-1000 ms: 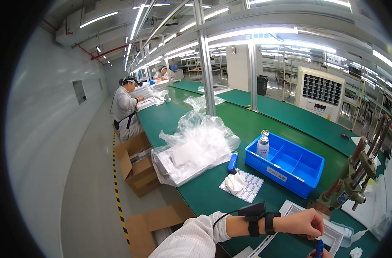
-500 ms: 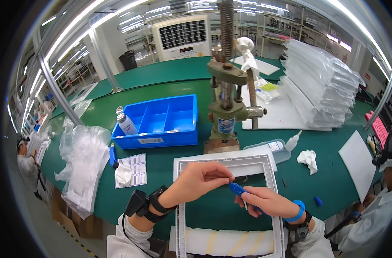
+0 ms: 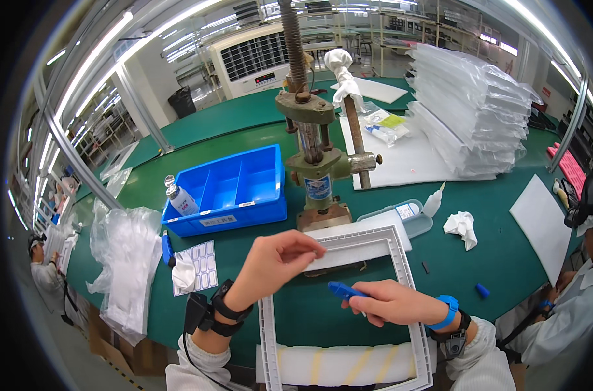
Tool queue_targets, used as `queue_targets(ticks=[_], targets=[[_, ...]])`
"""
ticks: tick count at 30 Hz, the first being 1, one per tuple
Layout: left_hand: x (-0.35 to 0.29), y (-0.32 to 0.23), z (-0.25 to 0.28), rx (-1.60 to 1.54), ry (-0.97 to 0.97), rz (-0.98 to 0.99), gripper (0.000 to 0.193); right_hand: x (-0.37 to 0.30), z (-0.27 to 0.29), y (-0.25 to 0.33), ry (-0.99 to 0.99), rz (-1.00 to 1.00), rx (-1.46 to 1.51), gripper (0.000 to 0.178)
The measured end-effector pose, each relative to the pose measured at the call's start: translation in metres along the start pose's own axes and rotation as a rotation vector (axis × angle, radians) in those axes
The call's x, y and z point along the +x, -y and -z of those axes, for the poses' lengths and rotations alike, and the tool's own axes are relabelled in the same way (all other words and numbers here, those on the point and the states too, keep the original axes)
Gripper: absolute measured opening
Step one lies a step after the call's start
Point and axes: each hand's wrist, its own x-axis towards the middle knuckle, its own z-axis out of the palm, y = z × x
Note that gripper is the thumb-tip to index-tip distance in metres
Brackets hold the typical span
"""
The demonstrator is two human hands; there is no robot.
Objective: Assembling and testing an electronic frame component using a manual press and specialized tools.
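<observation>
Over the upper left part of a white rectangular plastic frame (image 3: 407, 280), my left hand (image 3: 273, 264) is closed in a pinch. Whatever its fingertips hold, if anything, is too small to make out. My right hand (image 3: 391, 303) grips a slim blue handheld tool (image 3: 342, 290), whose end points toward the left hand across the frame's opening. A small gap separates the tool from the left fingertips. The frame rests on white foam, with a taped foam block (image 3: 342, 365) under its near side and another foam strip (image 3: 348, 255) at the far side.
A green-grey hand press (image 3: 319, 166) stands behind the frame. Left of it is a blue divided bin (image 3: 244, 215) holding a bottle (image 3: 181, 199). Bagged sheets (image 3: 469, 111) are stacked at back right. A crumpled cloth (image 3: 462, 228) and blue cap (image 3: 482, 290) lie right; a co-worker (image 3: 570, 306) sits beyond.
My hands have moved apart: the left drew away leftward from the blue tool, and the right lowered slightly left with it. The whole view has tilted and shifted.
</observation>
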Motion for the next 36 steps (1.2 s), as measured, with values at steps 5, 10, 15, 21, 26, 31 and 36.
queue_targets(ticks=[5,10,15,21,26,31,36], targets=[[0.018,0.014,0.007,0.166,-0.105,-0.016,0.017,0.0,-0.001,-0.006,0.042,0.041,-0.064,0.04],[0.041,0.024,0.003,0.425,-0.068,-0.047,0.012,0.001,0.0,-0.006,0.054,0.018,-0.068,0.042],[0.052,0.032,-0.001,0.451,-0.029,-0.026,0.014,-0.002,0.002,-0.001,0.062,0.064,-0.103,0.044],[0.051,0.037,-0.008,0.427,-0.059,-0.059,0.013,-0.003,0.003,-0.003,0.046,0.097,-0.123,0.045],[0.049,0.03,-0.01,0.424,-0.081,-0.125,0.013,-0.002,0.003,-0.006,0.041,0.09,-0.144,0.041],[0.045,0.021,-0.015,0.588,-0.095,-0.158,0.013,-0.002,0.004,-0.005,0.039,0.079,-0.166,0.038],[0.047,0.022,-0.015,0.615,-0.07,-0.126,0.011,-0.002,0.001,-0.006,0.005,0.107,-0.139,0.042]])
